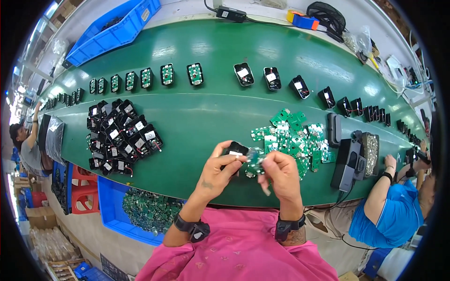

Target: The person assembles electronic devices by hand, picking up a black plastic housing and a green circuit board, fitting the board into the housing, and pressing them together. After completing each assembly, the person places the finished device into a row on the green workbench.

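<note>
L hand (216, 172) holds 1 black housing (235, 150), fingers wrapped round its lower side, thumb on the near edge; R hand (280, 172) pinches 1 small green circuit board (255, 159) btwn thumb and forefinger, board touching the housing's right edge, both held up over the near part of the green belt (206, 117), just in front of the pink shirt (239, 248). Each wrist has 1 black band. Just right of the hands: loose heap of green boards (293, 136) on the belt, too many and too overlapped to count, approx 20+. Left of the hands, well apart: pile of black housings w/ white labels (119, 136), approx 20, exact no. can't be told. Along the far side of the belt runs a row: 6 clear open housings w/ green boards inside (145, 77) to the left, more beyond them too small to count; then 3 black ones w/ white labels (272, 77) near centre, then approx 7–8 more dark ones (356, 107) curving off right, smaller ones past that unclear. Right of the board heap: 1 flat black slab (333, 129), 1 black box unit (349, 164), and 1 tray of small pale parts (371, 150) beside it. Below the belt edge, left: 1 blue bin of green boards (140, 210), 1 red crate (84, 192). Far side, up left: 1 blue crate (112, 30). 2 other people: 1 in blue at right (389, 210), 1 at far left (26, 140).
</note>
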Tool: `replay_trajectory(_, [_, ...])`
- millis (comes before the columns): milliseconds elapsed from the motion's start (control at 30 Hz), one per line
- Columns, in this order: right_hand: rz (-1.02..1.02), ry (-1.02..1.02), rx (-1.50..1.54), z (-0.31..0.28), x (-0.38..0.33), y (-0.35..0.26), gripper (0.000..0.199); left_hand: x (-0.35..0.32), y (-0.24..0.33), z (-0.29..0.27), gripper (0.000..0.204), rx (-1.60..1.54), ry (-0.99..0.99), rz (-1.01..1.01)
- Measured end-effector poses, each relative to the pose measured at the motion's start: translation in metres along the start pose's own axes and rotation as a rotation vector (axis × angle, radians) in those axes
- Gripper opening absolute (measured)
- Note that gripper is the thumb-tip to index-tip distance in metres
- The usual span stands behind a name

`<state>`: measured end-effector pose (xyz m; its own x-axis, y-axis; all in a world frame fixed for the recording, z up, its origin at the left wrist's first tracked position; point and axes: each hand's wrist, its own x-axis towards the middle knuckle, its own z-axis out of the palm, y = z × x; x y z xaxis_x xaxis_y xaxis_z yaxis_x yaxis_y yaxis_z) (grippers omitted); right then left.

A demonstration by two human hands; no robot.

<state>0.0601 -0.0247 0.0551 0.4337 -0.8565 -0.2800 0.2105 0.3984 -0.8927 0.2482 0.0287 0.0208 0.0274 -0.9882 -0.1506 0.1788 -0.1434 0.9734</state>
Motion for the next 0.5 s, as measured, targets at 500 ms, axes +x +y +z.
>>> replay_trajectory(500, [-0.006,0.112,0.048,0.015,0.004,0.001,0.018,-0.001,0.015,0.003,0.024,0.588,0.056,0.416])
